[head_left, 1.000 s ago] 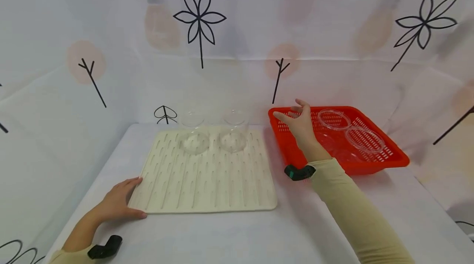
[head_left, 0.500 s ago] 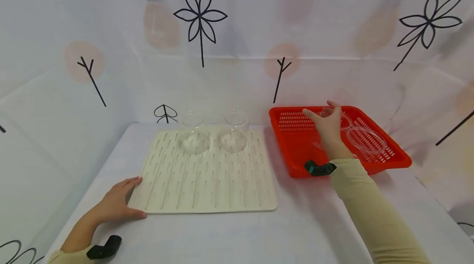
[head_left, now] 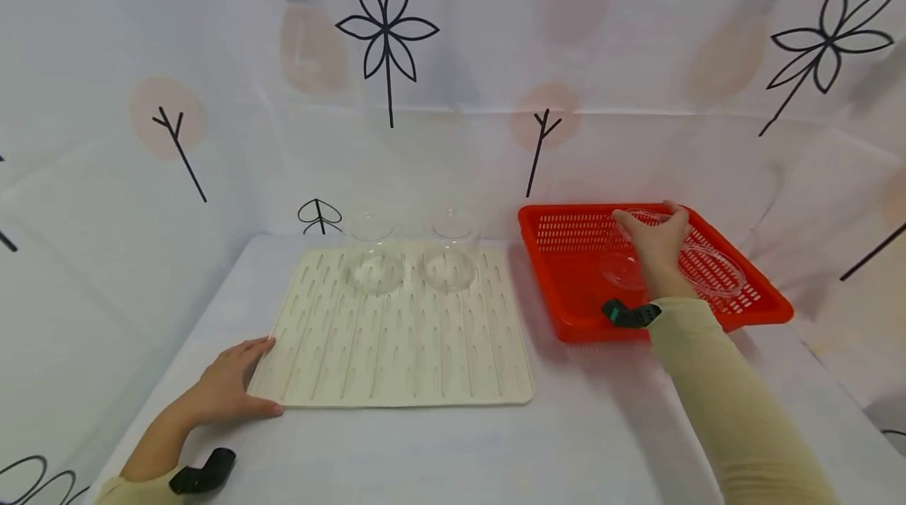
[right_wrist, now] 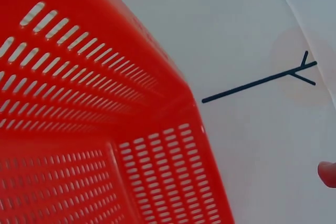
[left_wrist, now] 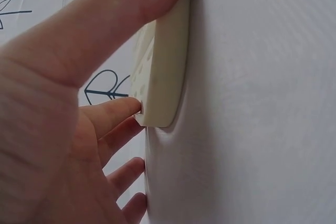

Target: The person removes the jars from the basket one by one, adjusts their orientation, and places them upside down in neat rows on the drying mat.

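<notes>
My left hand (head_left: 222, 388) lies at the near left corner of a cream ridged drying mat (head_left: 396, 348). Its thumb touches the front edge and its fingers the left edge, fairly straight; the left wrist view shows this thumb (left_wrist: 105, 19) close up beside the mat's thick rim (left_wrist: 170, 66). Over a red basket (head_left: 566, 296), my right hand (head_left: 658, 245) spans the rim of a clear cup (head_left: 621, 271), thumb left and fingers right. The hand hides part of that cup. A second clear cup (head_left: 711, 269) stands upright to its right.
Two clear cups (head_left: 375, 273) (head_left: 449, 269) stand upside down along the mat's back edge. A white patterned cloth (head_left: 453, 57) hangs behind the table (head_left: 425, 458). In the right wrist view, the slotted basket wall (right_wrist: 94, 72) fills the left side.
My right hand has moved right across the basket and down onto the clear cup, its thumb and fingers now at the rim. My left hand stays at the mat's corner.
</notes>
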